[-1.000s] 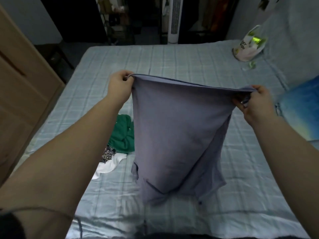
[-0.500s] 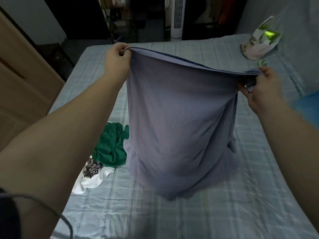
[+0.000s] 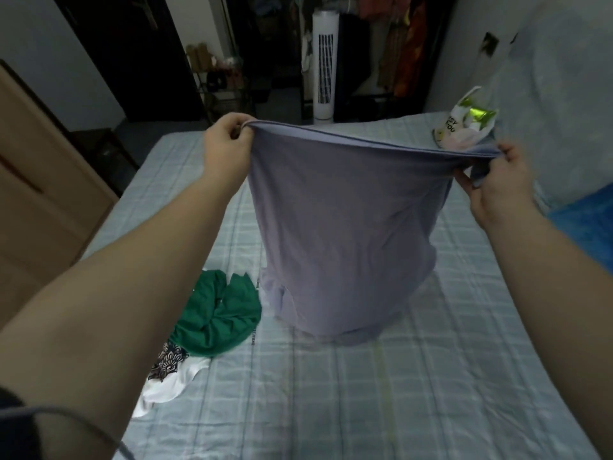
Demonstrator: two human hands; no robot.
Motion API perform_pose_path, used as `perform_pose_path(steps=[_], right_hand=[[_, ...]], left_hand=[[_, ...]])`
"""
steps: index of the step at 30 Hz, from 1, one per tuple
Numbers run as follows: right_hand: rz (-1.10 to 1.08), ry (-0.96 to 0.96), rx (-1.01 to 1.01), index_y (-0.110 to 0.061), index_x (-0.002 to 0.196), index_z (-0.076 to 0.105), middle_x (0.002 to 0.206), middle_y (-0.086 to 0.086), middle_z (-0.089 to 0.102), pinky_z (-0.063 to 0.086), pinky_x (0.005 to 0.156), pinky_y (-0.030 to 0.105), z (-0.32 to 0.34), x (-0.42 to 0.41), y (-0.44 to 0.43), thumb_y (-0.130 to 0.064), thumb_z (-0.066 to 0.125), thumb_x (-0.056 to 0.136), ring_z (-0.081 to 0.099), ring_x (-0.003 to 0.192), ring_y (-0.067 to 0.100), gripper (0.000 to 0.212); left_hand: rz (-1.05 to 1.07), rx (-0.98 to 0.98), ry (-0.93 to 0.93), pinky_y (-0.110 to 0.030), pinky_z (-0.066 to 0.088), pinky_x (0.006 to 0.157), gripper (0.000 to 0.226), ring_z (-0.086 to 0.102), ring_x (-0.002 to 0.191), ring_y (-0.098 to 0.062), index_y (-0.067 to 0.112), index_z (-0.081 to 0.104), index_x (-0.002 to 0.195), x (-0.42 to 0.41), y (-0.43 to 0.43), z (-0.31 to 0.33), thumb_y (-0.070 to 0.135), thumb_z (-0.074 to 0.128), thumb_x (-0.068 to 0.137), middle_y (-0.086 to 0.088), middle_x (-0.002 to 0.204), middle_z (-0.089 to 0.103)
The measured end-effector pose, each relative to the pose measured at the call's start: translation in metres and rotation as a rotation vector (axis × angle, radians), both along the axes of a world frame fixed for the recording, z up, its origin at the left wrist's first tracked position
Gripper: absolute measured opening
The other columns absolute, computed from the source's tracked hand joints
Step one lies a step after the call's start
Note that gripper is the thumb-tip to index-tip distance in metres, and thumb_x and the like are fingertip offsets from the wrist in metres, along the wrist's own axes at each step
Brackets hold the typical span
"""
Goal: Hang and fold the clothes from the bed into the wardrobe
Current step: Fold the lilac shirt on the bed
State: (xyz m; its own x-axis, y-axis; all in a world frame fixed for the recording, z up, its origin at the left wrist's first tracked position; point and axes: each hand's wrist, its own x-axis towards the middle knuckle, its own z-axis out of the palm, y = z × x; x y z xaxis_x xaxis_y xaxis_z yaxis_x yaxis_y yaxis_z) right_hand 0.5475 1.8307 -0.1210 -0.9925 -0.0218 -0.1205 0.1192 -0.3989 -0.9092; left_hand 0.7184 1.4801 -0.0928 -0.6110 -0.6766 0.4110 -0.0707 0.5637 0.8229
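Note:
A grey-lilac garment [image 3: 341, 227] hangs stretched between my hands above the bed [image 3: 398, 393]. My left hand [image 3: 227, 141] pinches its top left corner. My right hand [image 3: 494, 184] grips the top right corner, with a fold of cloth bunched in the fingers. The garment's lower end touches the checked sheet. A green garment [image 3: 219, 320] lies crumpled on the bed to the lower left, and a white one with a dark lace pattern [image 3: 166, 376] lies just below it.
A wooden wardrobe door [image 3: 39, 200] stands at the left. A white tower fan [image 3: 325, 61] and hanging clothes [image 3: 401, 44] are beyond the bed's far end. A white and green plastic bag [image 3: 464, 124] lies at the bed's far right; a blue pillow [image 3: 587, 227] at right.
Both hands carried the garment forward over the bed and levelled its top edge. Its lower end now rests further up the sheet, clear of the green garment.

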Motion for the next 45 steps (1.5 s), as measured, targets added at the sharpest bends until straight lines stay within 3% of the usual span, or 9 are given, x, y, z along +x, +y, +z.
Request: perform_pose_path(steps=[4, 7, 9, 15, 18, 22, 28, 34, 45], right_hand=[[-0.067, -0.023, 0.092, -0.023, 0.08, 0.053, 0.06, -0.001, 0.054, 0.061, 0.076, 0.042, -0.017, 0.071, 0.034, 0.003, 0.031, 0.093, 0.05, 0.054, 0.01, 0.036], [-0.092, -0.051, 0.16, -0.023, 0.081, 0.05, 0.071, 0.004, 0.051, 0.058, 0.087, 0.048, -0.046, 0.134, 0.063, 0.002, 0.035, 0.095, 0.051, 0.065, 0.013, 0.033], [-0.095, -0.078, 0.206, -0.02, 0.083, 0.05, 0.073, 0.007, 0.048, 0.055, 0.092, 0.049, -0.072, 0.176, 0.085, 0.001, 0.036, 0.098, 0.05, 0.067, 0.014, 0.03], [-0.044, -0.303, 0.441, 0.002, 0.12, 0.056, 0.082, 0.015, 0.052, 0.049, 0.1, 0.051, -0.174, 0.273, 0.151, -0.006, 0.041, 0.105, 0.053, 0.072, 0.022, 0.023], [0.009, -0.398, 0.47, -0.001, 0.122, 0.056, 0.083, 0.016, 0.055, 0.048, 0.099, 0.048, -0.219, 0.32, 0.184, -0.004, 0.043, 0.104, 0.056, 0.073, 0.024, 0.022], [0.003, -0.519, 0.512, 0.0, 0.13, 0.054, 0.11, 0.026, 0.06, 0.052, 0.094, 0.045, -0.269, 0.372, 0.231, 0.0, 0.049, 0.1, 0.062, 0.096, 0.033, 0.031], [-0.052, -0.72, 0.48, -0.006, 0.138, 0.047, 0.118, 0.022, 0.06, 0.055, 0.074, 0.033, -0.311, 0.426, 0.291, -0.004, 0.056, 0.098, 0.066, 0.1, 0.029, 0.041], [-0.047, -0.782, 0.535, -0.004, 0.142, 0.042, 0.135, 0.026, 0.055, 0.051, 0.096, 0.042, -0.314, 0.435, 0.32, 0.016, 0.037, 0.095, 0.059, 0.114, 0.033, 0.051], [0.079, -0.702, 0.594, -0.011, 0.12, 0.058, 0.111, 0.014, 0.066, 0.056, 0.075, 0.032, -0.318, 0.327, 0.279, 0.004, 0.046, 0.095, 0.067, 0.099, 0.024, 0.032]], left_hand=[[-0.053, 0.053, -0.038, -0.003, 0.041, 0.063, 0.017, 0.056, 0.073, 0.017, 0.023, 0.067, 0.095, 0.068, 0.038, -0.028, 0.013, 0.053, 0.096, 0.016, 0.082, 0.063], [-0.123, 0.103, -0.142, -0.017, 0.044, 0.067, 0.019, 0.059, 0.077, -0.005, 0.018, 0.069, 0.098, 0.124, 0.063, -0.07, 0.008, 0.054, 0.094, 0.003, 0.086, 0.066], [-0.193, 0.112, -0.252, -0.013, 0.042, 0.066, 0.019, 0.059, 0.082, -0.013, 0.018, 0.07, 0.098, 0.161, 0.08, -0.104, 0.006, 0.056, 0.094, 0.0, 0.089, 0.067], [-0.294, 0.19, -0.469, -0.023, 0.05, 0.072, 0.025, 0.063, 0.078, 0.003, 0.034, 0.071, 0.092, 0.255, 0.131, -0.201, 0.012, 0.058, 0.095, 0.023, 0.084, 0.069], [-0.311, 0.196, -0.613, -0.02, 0.046, 0.071, 0.023, 0.063, 0.088, -0.008, 0.029, 0.074, 0.106, 0.295, 0.159, -0.249, 0.02, 0.056, 0.096, 0.013, 0.095, 0.069], [-0.378, 0.214, -0.743, -0.007, 0.036, 0.058, 0.024, 0.06, 0.076, -0.001, 0.027, 0.074, 0.113, 0.346, 0.196, -0.298, 0.022, 0.055, 0.098, 0.009, 0.095, 0.07], [-0.471, 0.168, -0.885, -0.022, 0.047, 0.079, 0.026, 0.066, 0.101, -0.017, 0.026, 0.072, 0.118, 0.409, 0.234, -0.341, 0.022, 0.055, 0.1, 0.003, 0.121, 0.07], [-0.569, 0.094, -1.126, -0.027, 0.045, 0.089, 0.038, 0.061, 0.115, -0.025, 0.021, 0.068, 0.126, 0.422, 0.248, -0.356, 0.013, 0.048, 0.095, -0.006, 0.132, 0.065], [-0.531, 0.173, -1.031, -0.025, 0.037, 0.102, 0.04, 0.056, 0.124, -0.022, 0.017, 0.061, 0.131, 0.296, 0.263, -0.351, 0.006, 0.046, 0.095, -0.004, 0.134, 0.062]])
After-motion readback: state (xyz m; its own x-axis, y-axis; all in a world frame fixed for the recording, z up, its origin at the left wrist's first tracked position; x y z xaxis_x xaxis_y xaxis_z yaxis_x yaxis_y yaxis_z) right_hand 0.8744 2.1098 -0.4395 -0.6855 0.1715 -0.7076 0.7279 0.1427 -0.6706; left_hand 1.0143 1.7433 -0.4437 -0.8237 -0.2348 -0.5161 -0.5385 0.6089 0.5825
